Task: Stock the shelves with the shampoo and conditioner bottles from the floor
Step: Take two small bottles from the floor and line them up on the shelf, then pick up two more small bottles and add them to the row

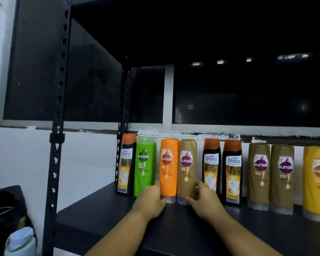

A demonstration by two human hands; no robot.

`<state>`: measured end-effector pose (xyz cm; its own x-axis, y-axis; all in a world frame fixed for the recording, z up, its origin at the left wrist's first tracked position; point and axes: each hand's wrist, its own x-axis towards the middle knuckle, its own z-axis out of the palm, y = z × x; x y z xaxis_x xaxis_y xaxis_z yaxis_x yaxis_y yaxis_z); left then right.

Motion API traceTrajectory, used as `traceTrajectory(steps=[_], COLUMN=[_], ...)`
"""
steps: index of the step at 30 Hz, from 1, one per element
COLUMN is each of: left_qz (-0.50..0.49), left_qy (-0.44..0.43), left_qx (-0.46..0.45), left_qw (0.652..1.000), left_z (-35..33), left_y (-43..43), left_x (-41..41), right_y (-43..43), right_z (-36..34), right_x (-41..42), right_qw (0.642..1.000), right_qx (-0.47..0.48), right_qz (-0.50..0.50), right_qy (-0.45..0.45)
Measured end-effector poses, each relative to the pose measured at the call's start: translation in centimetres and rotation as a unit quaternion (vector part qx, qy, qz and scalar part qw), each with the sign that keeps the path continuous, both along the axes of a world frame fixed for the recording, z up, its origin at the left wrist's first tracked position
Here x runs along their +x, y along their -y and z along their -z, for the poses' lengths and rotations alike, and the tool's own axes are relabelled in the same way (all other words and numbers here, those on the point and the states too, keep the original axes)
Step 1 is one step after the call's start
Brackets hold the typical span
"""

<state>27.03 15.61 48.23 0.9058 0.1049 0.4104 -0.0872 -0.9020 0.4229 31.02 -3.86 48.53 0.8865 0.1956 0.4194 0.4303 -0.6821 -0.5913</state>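
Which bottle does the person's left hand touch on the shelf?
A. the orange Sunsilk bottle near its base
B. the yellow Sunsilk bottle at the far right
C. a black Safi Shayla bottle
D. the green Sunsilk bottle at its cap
A: the left hand rests against the lower part of the orange Sunsilk bottle, while the right hand is at the gold Sunsilk bottle beside it.

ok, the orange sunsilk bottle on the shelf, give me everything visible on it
The orange plastic Sunsilk bottle stands cap-down and upright on the black shelf board, third from the left in the row, its rounded top up and a clear cap at the base. Its label shows a dark red circle with white lettering. The left hand grips its lower left side near the cap. A green Sunsilk bottle stands to its left, and a gold-brown Sunsilk bottle, pressed against its right side, is touched by the right hand.
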Motion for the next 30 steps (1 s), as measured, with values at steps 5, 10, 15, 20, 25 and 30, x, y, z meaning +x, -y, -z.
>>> traceTrajectory(steps=[5, 10, 15, 20, 25, 30], left_qz=[0.034, 0.052, 0.096, 0.106, 0.150, 0.182], left_qy=[-0.135, -0.184, -0.185, -0.084, 0.013, 0.006], left_qx=[0.014, 0.076, 0.119, 0.204, 0.150, 0.059], left_qw=[0.990, 0.979, 0.971, 0.970, 0.977, 0.982], left_z=[-0.6, -0.8, -0.6, 1.7, 4.6, 10.1], left_y=[1.3, 2.0, 3.6, 6.3, 8.7, 10.5], left_x=[-3.7, -8.4, -13.7, -17.8, -21.6, -24.5], right_y=[0.5, 1.7, 4.3, 8.0, 10.0, 11.3], right_z=[-0.6, -1.4, -0.6, 0.7, 2.7, 7.3], right_x=[-2.0, -5.4, -12.5, -18.3, -23.9, -26.9], right_qw=[0.992, 0.973, 0.948, 0.941, 0.950, 0.968], right_qx=[-0.122, -0.224, -0.294, -0.316, -0.287, -0.234], right_qz=[0.015, -0.016, -0.094, -0.117, -0.116, -0.084], right_qy=[-0.009, -0.060, -0.083, -0.034, 0.025, 0.010])
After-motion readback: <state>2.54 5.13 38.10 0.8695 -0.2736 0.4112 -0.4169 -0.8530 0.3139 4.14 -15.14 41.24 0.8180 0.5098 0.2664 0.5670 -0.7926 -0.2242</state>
